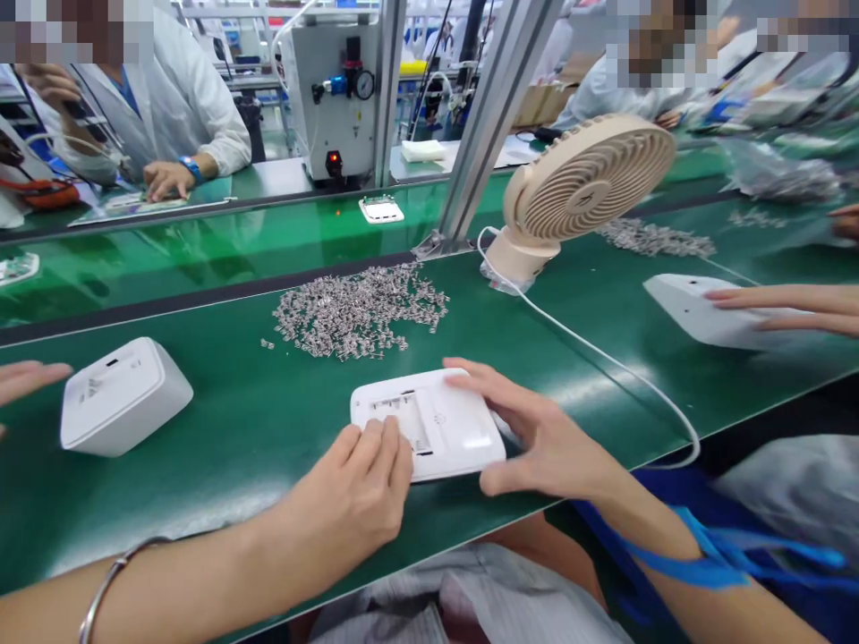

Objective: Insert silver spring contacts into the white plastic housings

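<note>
A white plastic housing (470, 429) with an open battery compartment lies on the green bench in front of me. My right hand (547, 438) grips its right end, fingers on the far edge and thumb by the near corner. My left hand (369, 478) is closed, its fingertips pressed together over the left part of the compartment. Whatever those fingertips hold, if anything, is hidden by the fingers. Beyond the housing is a loose pile of small metal battery contacts (362, 309).
Another white housing (127, 398) stands at left beside a co-worker's hand (30, 380). At right, a co-worker's hand (792, 309) touches a third housing (698, 309). A beige fan (591, 192) trails its white cable (604, 349) across the bench. A metal post (493, 116) rises behind.
</note>
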`<state>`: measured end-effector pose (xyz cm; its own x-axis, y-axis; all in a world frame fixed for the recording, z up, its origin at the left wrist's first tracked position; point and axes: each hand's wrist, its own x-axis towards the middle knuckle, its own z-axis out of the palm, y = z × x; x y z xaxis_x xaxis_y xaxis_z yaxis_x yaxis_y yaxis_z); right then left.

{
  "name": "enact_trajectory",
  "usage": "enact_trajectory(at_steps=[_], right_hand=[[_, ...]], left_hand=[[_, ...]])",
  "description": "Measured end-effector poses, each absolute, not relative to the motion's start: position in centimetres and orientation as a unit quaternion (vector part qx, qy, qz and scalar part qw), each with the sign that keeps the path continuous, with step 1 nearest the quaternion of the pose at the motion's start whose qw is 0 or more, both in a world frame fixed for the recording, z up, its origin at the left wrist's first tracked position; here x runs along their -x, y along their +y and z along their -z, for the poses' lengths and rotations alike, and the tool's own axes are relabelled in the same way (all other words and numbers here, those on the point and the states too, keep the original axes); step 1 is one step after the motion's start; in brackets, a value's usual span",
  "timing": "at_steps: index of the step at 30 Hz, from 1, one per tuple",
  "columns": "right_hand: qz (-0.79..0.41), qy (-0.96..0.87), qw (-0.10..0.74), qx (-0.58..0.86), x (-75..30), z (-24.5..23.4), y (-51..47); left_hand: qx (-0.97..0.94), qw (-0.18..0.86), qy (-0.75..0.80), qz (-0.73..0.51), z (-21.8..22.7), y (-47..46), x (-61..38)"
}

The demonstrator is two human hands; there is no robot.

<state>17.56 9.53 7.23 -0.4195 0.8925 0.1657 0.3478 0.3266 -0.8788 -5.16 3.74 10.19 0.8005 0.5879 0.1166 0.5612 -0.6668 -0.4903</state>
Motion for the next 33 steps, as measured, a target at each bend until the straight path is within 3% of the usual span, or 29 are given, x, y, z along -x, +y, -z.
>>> enact_trajectory(at_steps=[2,6,12,16,20,26,33], right_hand=[[-0.419,-0.701,0.352,0.457,-16.7,-7.2,12.0],[-0.274,-0.671,0.366,0.584,-15.3,-6.2,17.8],[-0.123,-0.733,0.313,0.591,-13.8,-5.1,20.5],[-0.164,-0.701,0.401,0.567,-14.1,-5.0,19.5],[-0.214,-0.668,0.46,0.544,-14.5,-5.5,18.5],[-0.247,-0.699,0.448,0.5,-14.0,-6.6,17.1],[-0.352,-0.761,0.376,0.394,-13.1,-8.1,14.7]], left_hand=[[0.908,0.266,-0.321,-0.037,-10.1,3.4,5.0],[0.899,0.269,-0.344,-0.042,-10.2,3.0,4.8],[0.894,0.249,-0.37,-0.036,-10.2,3.4,5.1],[0.908,0.173,-0.376,-0.068,-11.1,4.1,6.2],[0.9,0.193,-0.381,-0.082,-11.4,4.1,6.1],[0.951,0.106,-0.288,0.031,-11.0,2.5,4.5],[0.914,0.219,-0.334,-0.071,-10.0,3.2,4.7]])
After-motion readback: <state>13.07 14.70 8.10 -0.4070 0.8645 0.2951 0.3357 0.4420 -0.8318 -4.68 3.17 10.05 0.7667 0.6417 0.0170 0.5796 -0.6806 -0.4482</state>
